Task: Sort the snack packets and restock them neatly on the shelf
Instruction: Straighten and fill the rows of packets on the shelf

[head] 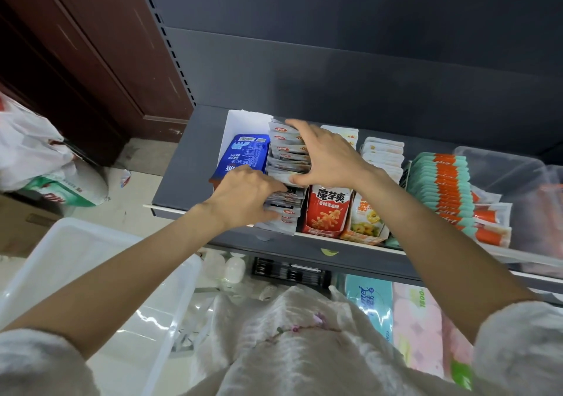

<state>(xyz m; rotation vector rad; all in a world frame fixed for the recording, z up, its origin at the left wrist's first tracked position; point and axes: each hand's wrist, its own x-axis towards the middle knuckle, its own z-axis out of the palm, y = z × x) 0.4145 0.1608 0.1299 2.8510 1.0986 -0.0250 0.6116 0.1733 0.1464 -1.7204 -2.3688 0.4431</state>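
I'm bracketing the row of small silver foil snack packets (286, 164) running front-to-back on the grey metal shelf (182, 164), right hand (323, 155) spanning its rear half, left hand (243, 194) pinching front packets.

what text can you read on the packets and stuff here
"魔芋爽" on the red packet at the shelf front.
"1800" on the pink tissue pack below the shelf.
Blue packet: barcode and print, upside down, too small to read.
Silver packets under the right hand: red logos, blurred.
Orange-and-teal packets: unreadable.
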